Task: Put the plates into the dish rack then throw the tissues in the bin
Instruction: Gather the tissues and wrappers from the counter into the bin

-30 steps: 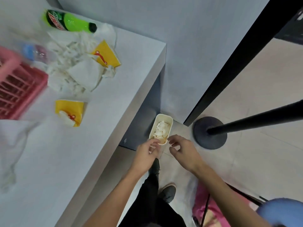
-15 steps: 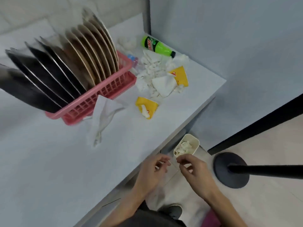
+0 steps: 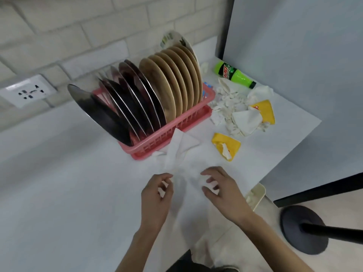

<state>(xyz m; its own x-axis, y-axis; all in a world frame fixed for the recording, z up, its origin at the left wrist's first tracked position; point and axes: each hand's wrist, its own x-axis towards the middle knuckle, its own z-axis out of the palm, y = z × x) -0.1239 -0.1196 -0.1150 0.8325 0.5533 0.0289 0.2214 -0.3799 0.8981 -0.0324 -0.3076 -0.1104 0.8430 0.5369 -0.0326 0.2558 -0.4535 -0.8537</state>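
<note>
**Pink dish rack [image 3: 172, 132] is loaded, tissues are the fiddly bit**

So the plates [image 3: 157, 95] are all standing in the rack at the back of the desk [image 3: 68, 193], dark steel ones on the left and tan ones on the right. I'd say that half is done, and what's left is paper.

Both hands are on the long tissue [image 3: 180, 150] that runs from the rack's front edge toward the person. The right hand [image 3: 220, 187] has its fingers curled round a white wad at the near end. The left hand [image 3: 157, 195] looks like it's pinching the tissue between thumb and fingers, though it's a bit blurry there.

What I'd worry about:

- The tissue's far end sits right up against the rack. A quick yank could tear it and leave a scrap behind.
- The leftmost dark plate leans way out. If the rack gets jolted, I'd guess that one goes first.
- The bin [image 3: 255, 193] is on the floor just past the desk edge, small and already holding paper. A floaty sheet dropped from up here could easily miss.
- The tissue pile [image 3: 229, 107] by the green bottle [image 3: 233, 74] is mostly shreds. Grab it carelessly and bits go everywhere, and the bottle is on its side so it could roll.
</note>
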